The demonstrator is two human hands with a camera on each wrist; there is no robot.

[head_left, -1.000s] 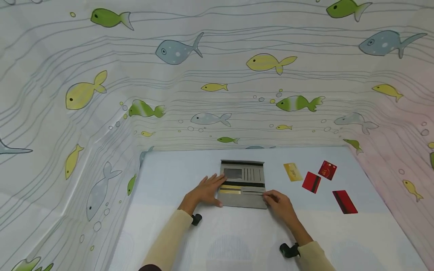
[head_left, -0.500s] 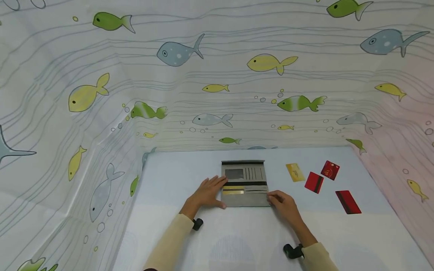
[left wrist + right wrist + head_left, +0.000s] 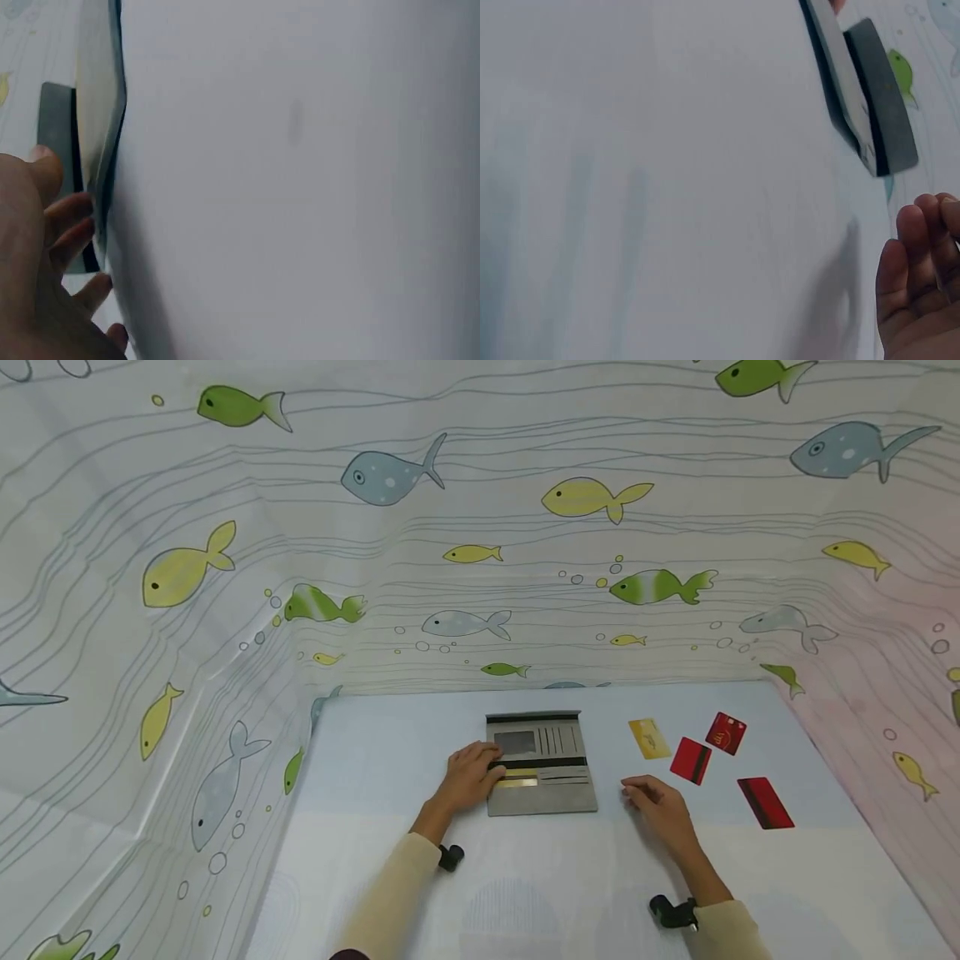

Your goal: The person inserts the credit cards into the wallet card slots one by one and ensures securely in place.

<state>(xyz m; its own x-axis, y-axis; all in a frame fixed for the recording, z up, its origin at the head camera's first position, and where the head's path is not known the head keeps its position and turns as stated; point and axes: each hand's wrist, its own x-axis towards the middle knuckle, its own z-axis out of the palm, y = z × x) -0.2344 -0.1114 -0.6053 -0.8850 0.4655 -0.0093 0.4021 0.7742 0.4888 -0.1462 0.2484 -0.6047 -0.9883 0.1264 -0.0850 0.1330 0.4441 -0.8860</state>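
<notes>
A grey wallet (image 3: 567, 800) lies unfolded on the white table, with a gold card (image 3: 517, 782) showing in its lower left slots. My left hand (image 3: 468, 775) is at the wallet's left edge, its fingertips and thumb resting over that side. In the left wrist view the fingers (image 3: 73, 214) are bent loosely beside the wallet's edge. My right hand (image 3: 663, 810) is apart from the wallet, off its right side, thumb and forefinger close together with nothing seen between them. The right wrist view shows the other fingers (image 3: 911, 225) loosely bent.
To the right on the table (image 3: 555, 877) lie a yellow card (image 3: 648, 739) and three red cards: one dark-striped (image 3: 691, 761), one with a printed face (image 3: 726, 733), and another striped card (image 3: 765, 803) farther right. A fish-patterned cloth (image 3: 465, 585) surrounds the table.
My right hand has left the wallet's right edge and moved right. My left hand has drawn its thumb up from the lower corner onto the wallet's left side.
</notes>
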